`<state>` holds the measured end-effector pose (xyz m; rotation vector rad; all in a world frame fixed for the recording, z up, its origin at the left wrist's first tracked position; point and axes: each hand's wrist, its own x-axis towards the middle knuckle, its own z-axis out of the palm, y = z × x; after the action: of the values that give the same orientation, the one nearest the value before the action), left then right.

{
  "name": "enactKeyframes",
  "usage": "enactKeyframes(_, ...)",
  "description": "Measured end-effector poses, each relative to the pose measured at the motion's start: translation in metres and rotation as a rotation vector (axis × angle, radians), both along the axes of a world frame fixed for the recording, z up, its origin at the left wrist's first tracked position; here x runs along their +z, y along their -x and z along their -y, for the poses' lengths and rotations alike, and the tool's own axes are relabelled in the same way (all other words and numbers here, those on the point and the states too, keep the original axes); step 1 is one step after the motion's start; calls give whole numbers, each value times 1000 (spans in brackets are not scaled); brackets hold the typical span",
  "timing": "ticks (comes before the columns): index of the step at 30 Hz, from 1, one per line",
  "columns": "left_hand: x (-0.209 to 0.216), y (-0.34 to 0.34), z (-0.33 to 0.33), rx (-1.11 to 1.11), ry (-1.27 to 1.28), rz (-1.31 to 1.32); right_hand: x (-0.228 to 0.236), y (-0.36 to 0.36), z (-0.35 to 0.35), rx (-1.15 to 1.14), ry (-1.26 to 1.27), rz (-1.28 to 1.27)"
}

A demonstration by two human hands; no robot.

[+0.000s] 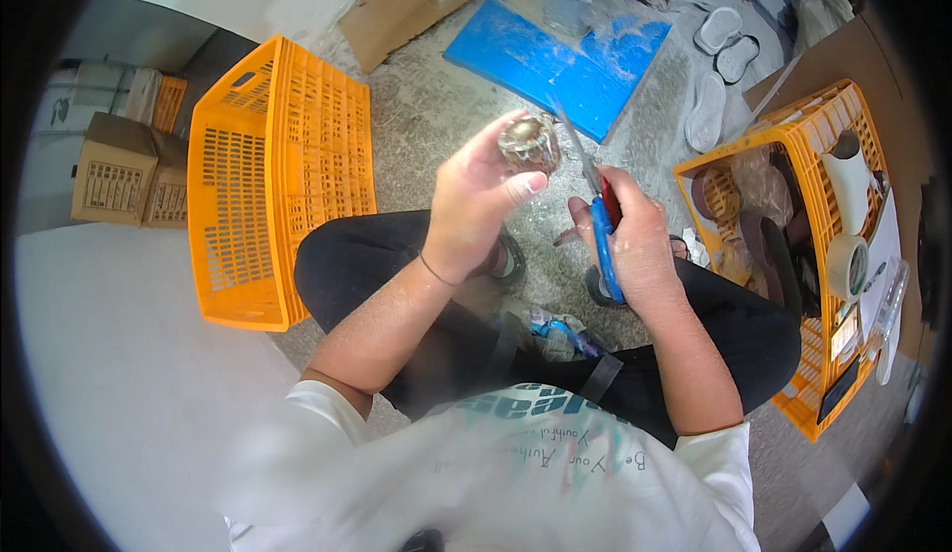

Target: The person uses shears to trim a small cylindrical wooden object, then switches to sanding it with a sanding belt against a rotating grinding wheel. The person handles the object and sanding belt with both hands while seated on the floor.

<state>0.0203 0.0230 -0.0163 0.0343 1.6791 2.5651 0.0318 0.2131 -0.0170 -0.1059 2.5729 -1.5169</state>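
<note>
"How far along is it?"

"Mid-work, I'd judge. The left hand (481, 185) is clamped on a rounded brown piece (529, 143), just above the middle of the frame, and the right hand (640, 240) is closed around a blue-and-red-handled tool (604, 249). So both are picked up and ready, but the piece hasn't been set down anywhere."

"Is the blade (579, 152) on it?"

"It's just beside the piece's right edge; contact I can't make out, the blade is too blurred. Nor can I tell how much of the surface is done and how much is left."

"And the materials?"

"The piece looks hard and glossy, squat, with a domed top and a rough, mottled side (stone or resin, perhaps). The blade is slim, grey and tapering, its handle smooth, like plastic. In the upper middle, a flat blue board (540, 71) wears a pale, powdery film, next to stiff brown cardboard (421, 1). The orange crate (327, 145) at the left is lattice-walled plastic; at the right edge a tape roll (848, 266) shows its smooth ring."
</note>
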Motion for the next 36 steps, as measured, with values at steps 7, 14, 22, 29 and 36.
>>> enactKeyframes(7,4,0,4,85,193,-18,12,-2,1,60,31,24)
enactKeyframes(14,-2,0,7,20,153,20,13,-5,-3,116,-156,-73)
enactKeyframes(22,0,-1,7,42,175,14,14,-6,-10,156,-343,-307)
enactKeyframes(29,0,-1,9,13,256,67,11,-5,-13,192,-342,-270)
enactKeyframes(36,-2,1,9,-8,186,69,21,-1,-17,254,-277,-161)
